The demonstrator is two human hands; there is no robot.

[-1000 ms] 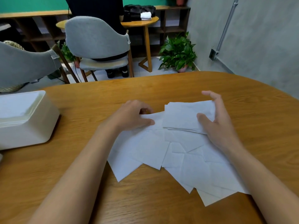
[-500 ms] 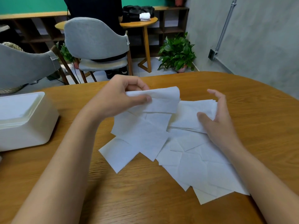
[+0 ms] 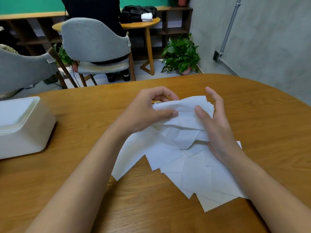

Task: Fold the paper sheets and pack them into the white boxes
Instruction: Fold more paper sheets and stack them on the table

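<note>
Several white paper sheets (image 3: 198,172) lie spread in a loose fan on the wooden table (image 3: 262,125). My left hand (image 3: 144,111) pinches one sheet (image 3: 185,106) between thumb and fingers and holds it raised and bent over the small stack of folded sheets (image 3: 210,107). My right hand (image 3: 217,125) stands on its edge beside that stack, thumb touching the raised sheet, fingers straight and apart. A white box (image 3: 23,126) stands at the table's left edge, its top open toward me.
Beyond the table's far edge stand two grey chairs (image 3: 94,41), a small round wooden table (image 3: 143,24) and a potted plant (image 3: 181,54). A person in dark clothes sits behind the nearer chair. A grey wall runs along the right.
My left hand took hold of one sheet, lifted it off the pile and carried it right, over the folded stack. My right hand rose onto its edge and its thumb met the sheet.
</note>
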